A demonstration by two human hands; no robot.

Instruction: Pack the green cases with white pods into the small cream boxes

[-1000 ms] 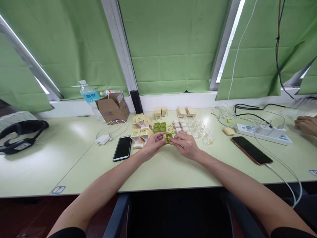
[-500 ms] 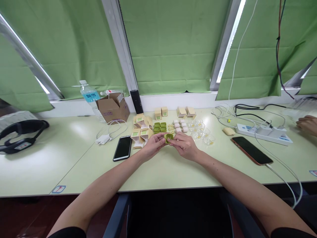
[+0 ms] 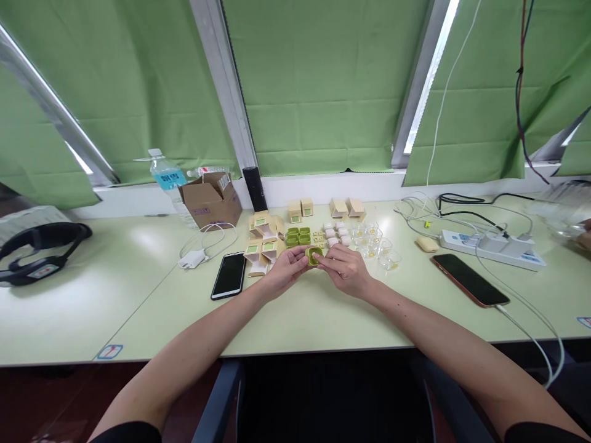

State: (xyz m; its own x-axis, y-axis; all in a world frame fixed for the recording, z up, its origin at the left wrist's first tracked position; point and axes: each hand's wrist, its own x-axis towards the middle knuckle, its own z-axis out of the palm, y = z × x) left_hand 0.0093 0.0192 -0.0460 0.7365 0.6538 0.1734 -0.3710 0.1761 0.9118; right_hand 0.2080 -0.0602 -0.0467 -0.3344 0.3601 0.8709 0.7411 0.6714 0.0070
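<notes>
My left hand (image 3: 289,271) is closed around a small green square cup (image 3: 314,252), its open side facing me, above the table. My right hand (image 3: 344,269) is closed at the cup's right side, with a fingertip reaching inside. Whether those fingers also pinch something small I cannot make out. Just behind stand several matching green cups (image 3: 298,236), grouped together. Beside them lie small yellowish square pieces (image 3: 318,237), several white rounded pieces (image 3: 337,234) and several clear plastic cups (image 3: 372,239). Small open cardboard boxes (image 3: 264,249) sit left of my hands.
Left are a black-edged phone (image 3: 229,275), a charger (image 3: 192,259), a brown carton (image 3: 211,206), a water bottle (image 3: 172,181) and a black headset (image 3: 44,249). Right are another phone (image 3: 470,280), a power strip (image 3: 494,249) and loose cables. Another person's blurred hand (image 3: 582,237) shows at the right edge.
My right fingertip has shifted slightly deeper into the green cup; both hands otherwise stay in place. At far right the other person's hand has moved, with a blurred clear object.
</notes>
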